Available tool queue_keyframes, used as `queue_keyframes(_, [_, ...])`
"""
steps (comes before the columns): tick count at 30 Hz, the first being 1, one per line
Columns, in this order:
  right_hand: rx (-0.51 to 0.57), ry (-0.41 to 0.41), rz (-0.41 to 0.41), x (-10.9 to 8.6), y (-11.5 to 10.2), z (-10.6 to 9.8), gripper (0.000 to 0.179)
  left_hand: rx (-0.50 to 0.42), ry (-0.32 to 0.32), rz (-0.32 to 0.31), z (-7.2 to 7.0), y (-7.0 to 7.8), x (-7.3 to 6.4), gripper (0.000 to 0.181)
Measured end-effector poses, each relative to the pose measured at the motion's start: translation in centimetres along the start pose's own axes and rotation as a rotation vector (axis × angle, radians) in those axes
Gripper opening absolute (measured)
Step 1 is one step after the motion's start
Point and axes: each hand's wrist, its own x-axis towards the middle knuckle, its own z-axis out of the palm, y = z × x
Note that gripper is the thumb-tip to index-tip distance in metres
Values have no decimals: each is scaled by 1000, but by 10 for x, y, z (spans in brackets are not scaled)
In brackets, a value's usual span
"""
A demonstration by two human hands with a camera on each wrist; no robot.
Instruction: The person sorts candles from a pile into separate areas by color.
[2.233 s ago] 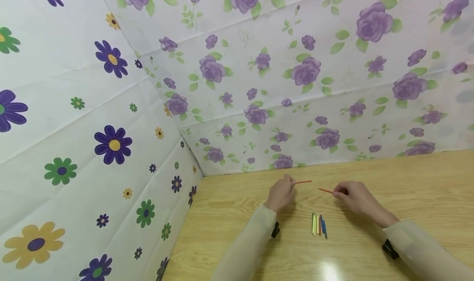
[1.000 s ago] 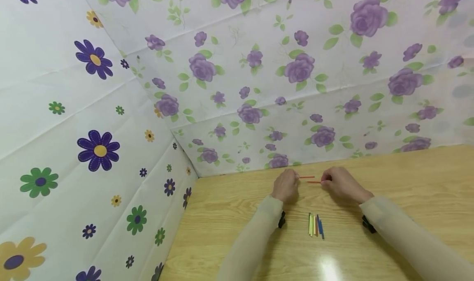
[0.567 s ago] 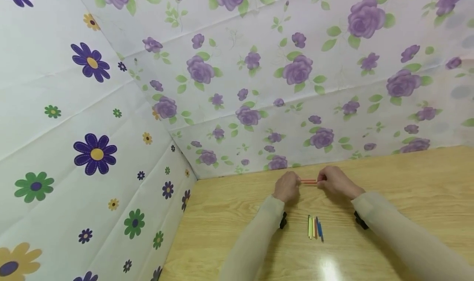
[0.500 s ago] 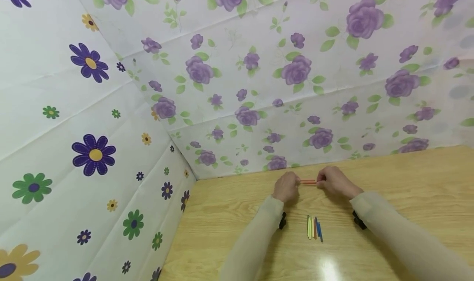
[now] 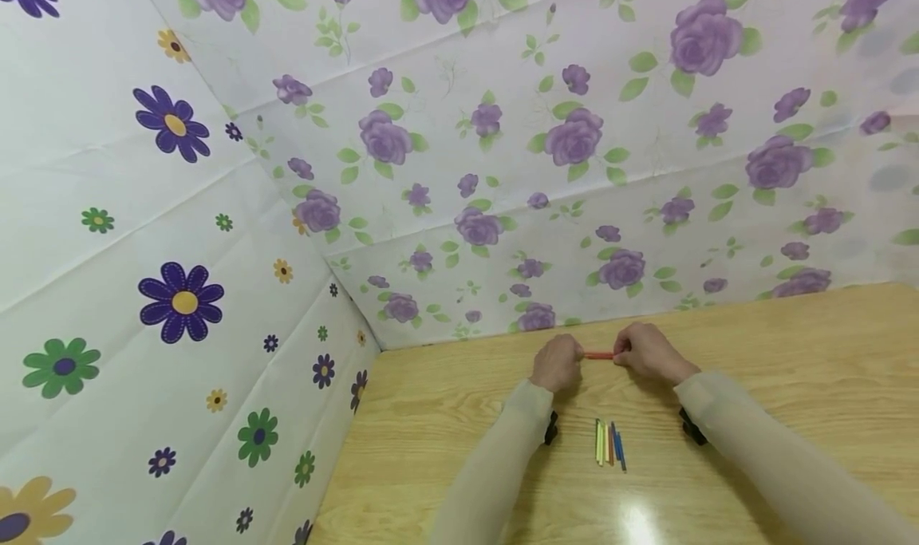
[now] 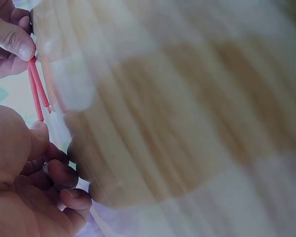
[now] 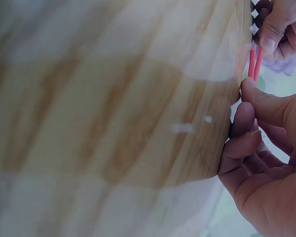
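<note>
Two thin red sticks (image 5: 599,356) lie side by side between my hands, near the back of the table. My left hand (image 5: 558,363) pinches the end of one red stick (image 6: 35,96) between thumb and finger. The other stick (image 6: 42,91) stops just short of the left fingertips in the left wrist view. My right hand (image 5: 649,352) pinches the sticks at their opposite ends, where they come together under the thumb (image 7: 254,91). Both hands are low over the wood-grain tabletop, with the remaining fingers curled under.
Nearer the person, a small row of coloured sticks (image 5: 610,443) lies on the table (image 5: 431,449): green, yellow, orange-red and blue. A purple-rose sheet (image 5: 502,170) covers the back wall, and a daisy-print sheet (image 5: 237,353) the left.
My right hand has moved left toward the left hand, bringing its red stick alongside the other one. The sticks were apart and are now nearly merged in the head view, which has shifted slightly.
</note>
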Motion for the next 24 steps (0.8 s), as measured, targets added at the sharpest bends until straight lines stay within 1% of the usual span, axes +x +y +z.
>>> queue_keyframes(2, [2,3,3,-1,0,1,11,34,-3,-21,1,1,-1,43])
queue_keyframes(3, [2,3,4,-1,-1,2,11,40,-17,-33,-3,4,-4,41])
queue_keyframes(4, [4,2,6,-1,0,2,11,61,-17,-38,-3,5,-5,40])
queue_keyframes(5, [7,1,9,-1,0,3,11,58,-40,-48,-7,8,-7,41])
queue_keyframes(10, [15,-8,16,0,3,4,10,141,-29,-34,-4,10,-8,37])
queue_keyframes(12, [15,-12,16,0,4,3,9,164,-27,-42,-4,11,-7,25])
queue_keyframes(13, [15,-14,21,1,3,3,9,163,-29,-41,-5,11,-7,22])
queue_keyframes(14, [13,-15,19,1,3,3,9,159,-33,-38,-3,9,-4,25])
queue_keyframes(16, [14,-15,19,1,1,2,9,115,-60,-31,-1,4,2,38])
queue_keyframes(19, [18,-12,25,1,-1,1,8,72,-78,-21,14,-10,17,49])
queue_keyframes(20, [20,-12,23,1,-1,0,8,57,-89,-23,15,-12,19,50])
queue_keyframes(21, [21,-12,27,1,-2,0,8,41,-100,-30,14,-11,20,50])
queue_keyframes(23, [23,-15,29,2,-2,-1,7,30,-92,-46,12,-11,19,42])
queue_keyframes(24, [23,-18,29,2,-2,-1,7,13,-100,-55,6,-7,15,37])
